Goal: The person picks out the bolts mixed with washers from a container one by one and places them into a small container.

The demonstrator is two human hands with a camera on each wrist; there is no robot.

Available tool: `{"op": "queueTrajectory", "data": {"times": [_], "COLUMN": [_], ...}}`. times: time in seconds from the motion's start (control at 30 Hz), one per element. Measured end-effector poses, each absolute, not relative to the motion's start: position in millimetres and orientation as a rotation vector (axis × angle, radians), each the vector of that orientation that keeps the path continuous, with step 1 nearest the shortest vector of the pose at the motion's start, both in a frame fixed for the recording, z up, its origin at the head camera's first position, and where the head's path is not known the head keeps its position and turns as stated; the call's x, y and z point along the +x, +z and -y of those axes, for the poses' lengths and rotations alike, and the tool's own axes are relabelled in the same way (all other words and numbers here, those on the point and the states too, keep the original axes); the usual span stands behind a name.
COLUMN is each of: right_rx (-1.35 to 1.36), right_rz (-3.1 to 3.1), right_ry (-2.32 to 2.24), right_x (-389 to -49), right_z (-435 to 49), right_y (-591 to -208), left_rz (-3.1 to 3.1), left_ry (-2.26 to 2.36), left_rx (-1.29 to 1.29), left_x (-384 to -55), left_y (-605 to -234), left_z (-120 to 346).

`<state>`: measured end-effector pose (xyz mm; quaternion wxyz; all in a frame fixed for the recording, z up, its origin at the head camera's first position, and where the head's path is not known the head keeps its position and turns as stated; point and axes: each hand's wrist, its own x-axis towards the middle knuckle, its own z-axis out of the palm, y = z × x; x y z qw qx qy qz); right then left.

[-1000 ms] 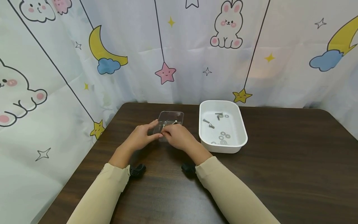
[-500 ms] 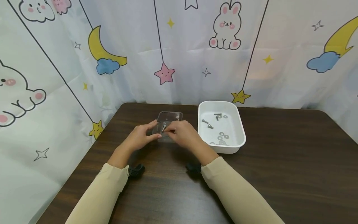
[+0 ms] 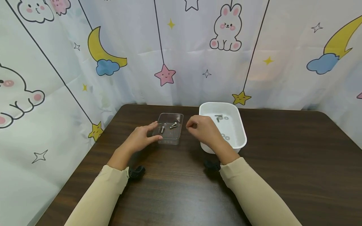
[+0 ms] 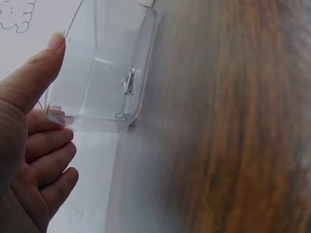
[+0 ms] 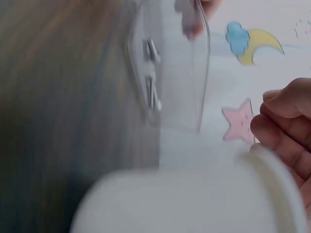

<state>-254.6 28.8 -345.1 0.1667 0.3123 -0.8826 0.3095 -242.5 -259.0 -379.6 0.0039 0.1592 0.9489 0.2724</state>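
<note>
A clear plastic box stands on the table with a few metal bolts lying inside. My left hand rests at its left side in the head view, thumb and fingers spread and fairly straight, touching the rim near the corner. The left wrist view shows the thumb at the clear wall. Between the box and a white plastic bin hovers my right hand, its fingers loosely curled with nothing seen in them. It covers part of the bin, where bolts and flat washers lie.
The dark wooden table extends to the right of the bin and toward me. A white curtain printed with cartoon figures hangs right behind the table and along its left side.
My right hand has left the clear box and moved right to the white bin's near-left side. The bolts in the box are now uncovered. My left hand has stayed at the box.
</note>
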Motion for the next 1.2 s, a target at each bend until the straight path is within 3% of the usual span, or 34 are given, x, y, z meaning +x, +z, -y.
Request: {"op": "queueTrajectory", "data": {"times": [0.57,0.97,1.2], "right_rx": [0.367,0.46,0.508], "right_rz": [2.778,3.219,3.292], "right_ry": [0.995,0.798,0.744], "right_x": [-280.2,-287.3,-285.3], "right_z": [-87.8,-88.2,-87.7], "right_y": [-354.4,-360.3,-359.6], "left_rz": [-2.976,-3.04,-3.124], "left_ry": [0.811,0.643,0.613], "left_rx": [0.496,0.516,0.671], "left_x": [-240.9,-235.9,-227.1], "left_y": [-375.8,-366.6,-353.6], "left_z": [256.7,247.0,217.6]}}
